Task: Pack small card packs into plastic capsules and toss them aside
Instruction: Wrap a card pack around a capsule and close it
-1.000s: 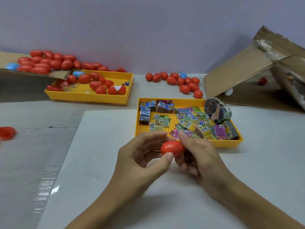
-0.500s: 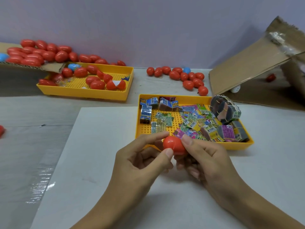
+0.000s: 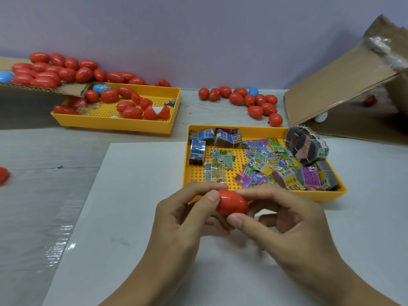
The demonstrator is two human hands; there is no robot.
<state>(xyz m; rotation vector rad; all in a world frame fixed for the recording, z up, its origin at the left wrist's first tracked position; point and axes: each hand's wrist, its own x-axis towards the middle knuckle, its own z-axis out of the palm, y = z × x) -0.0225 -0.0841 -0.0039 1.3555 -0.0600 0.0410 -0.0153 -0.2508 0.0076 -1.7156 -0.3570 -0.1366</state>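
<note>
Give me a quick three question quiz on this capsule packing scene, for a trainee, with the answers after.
1. True or false: the red capsule held by both hands is closed.
2. Which tray holds the card packs: A, the near tray, or B, the far tray?
3. What colour are the odd capsules among the red ones?

Key: 1 true. 2 A. 3 blue.

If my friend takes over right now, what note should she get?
Left hand and right hand: both in a fingertip grip on one closed red plastic egg capsule, above the white sheet.
Small colourful card packs lie in the near yellow plastic tray.
More capsules sit in the far yellow tray, and a loose pile of red capsules lies by the wall.
Left: toss this capsule aside, then fill more.
</note>
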